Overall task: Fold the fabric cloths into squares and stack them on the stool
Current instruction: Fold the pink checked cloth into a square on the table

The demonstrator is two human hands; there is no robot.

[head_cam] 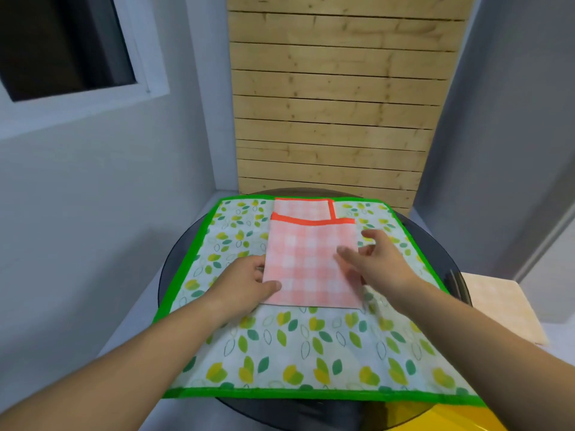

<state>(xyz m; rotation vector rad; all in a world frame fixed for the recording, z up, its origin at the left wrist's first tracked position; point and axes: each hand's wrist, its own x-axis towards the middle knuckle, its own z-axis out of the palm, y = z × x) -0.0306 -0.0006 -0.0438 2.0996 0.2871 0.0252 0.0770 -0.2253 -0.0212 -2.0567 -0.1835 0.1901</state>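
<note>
A folded pink-and-white checked cloth (pixel 308 259) with an orange hem lies on a spread-out white cloth with green and yellow leaves and a green border (pixel 311 346). My left hand (pixel 249 281) pinches the checked cloth's near left edge, thumb on top and fingers under it. My right hand (pixel 370 259) hovers at the cloth's right edge with fingers spread and relaxed; whether they touch the cloth I cannot tell. A pale yellow square surface (pixel 504 309) shows at the right, below the table's level.
Both cloths rest on a round dark glass table (pixel 174 275). A wooden slat panel (pixel 336 104) stands behind it, between grey walls. A window (pixel 62 45) is at the upper left. Something yellow (pixel 441 418) shows under the table's near right edge.
</note>
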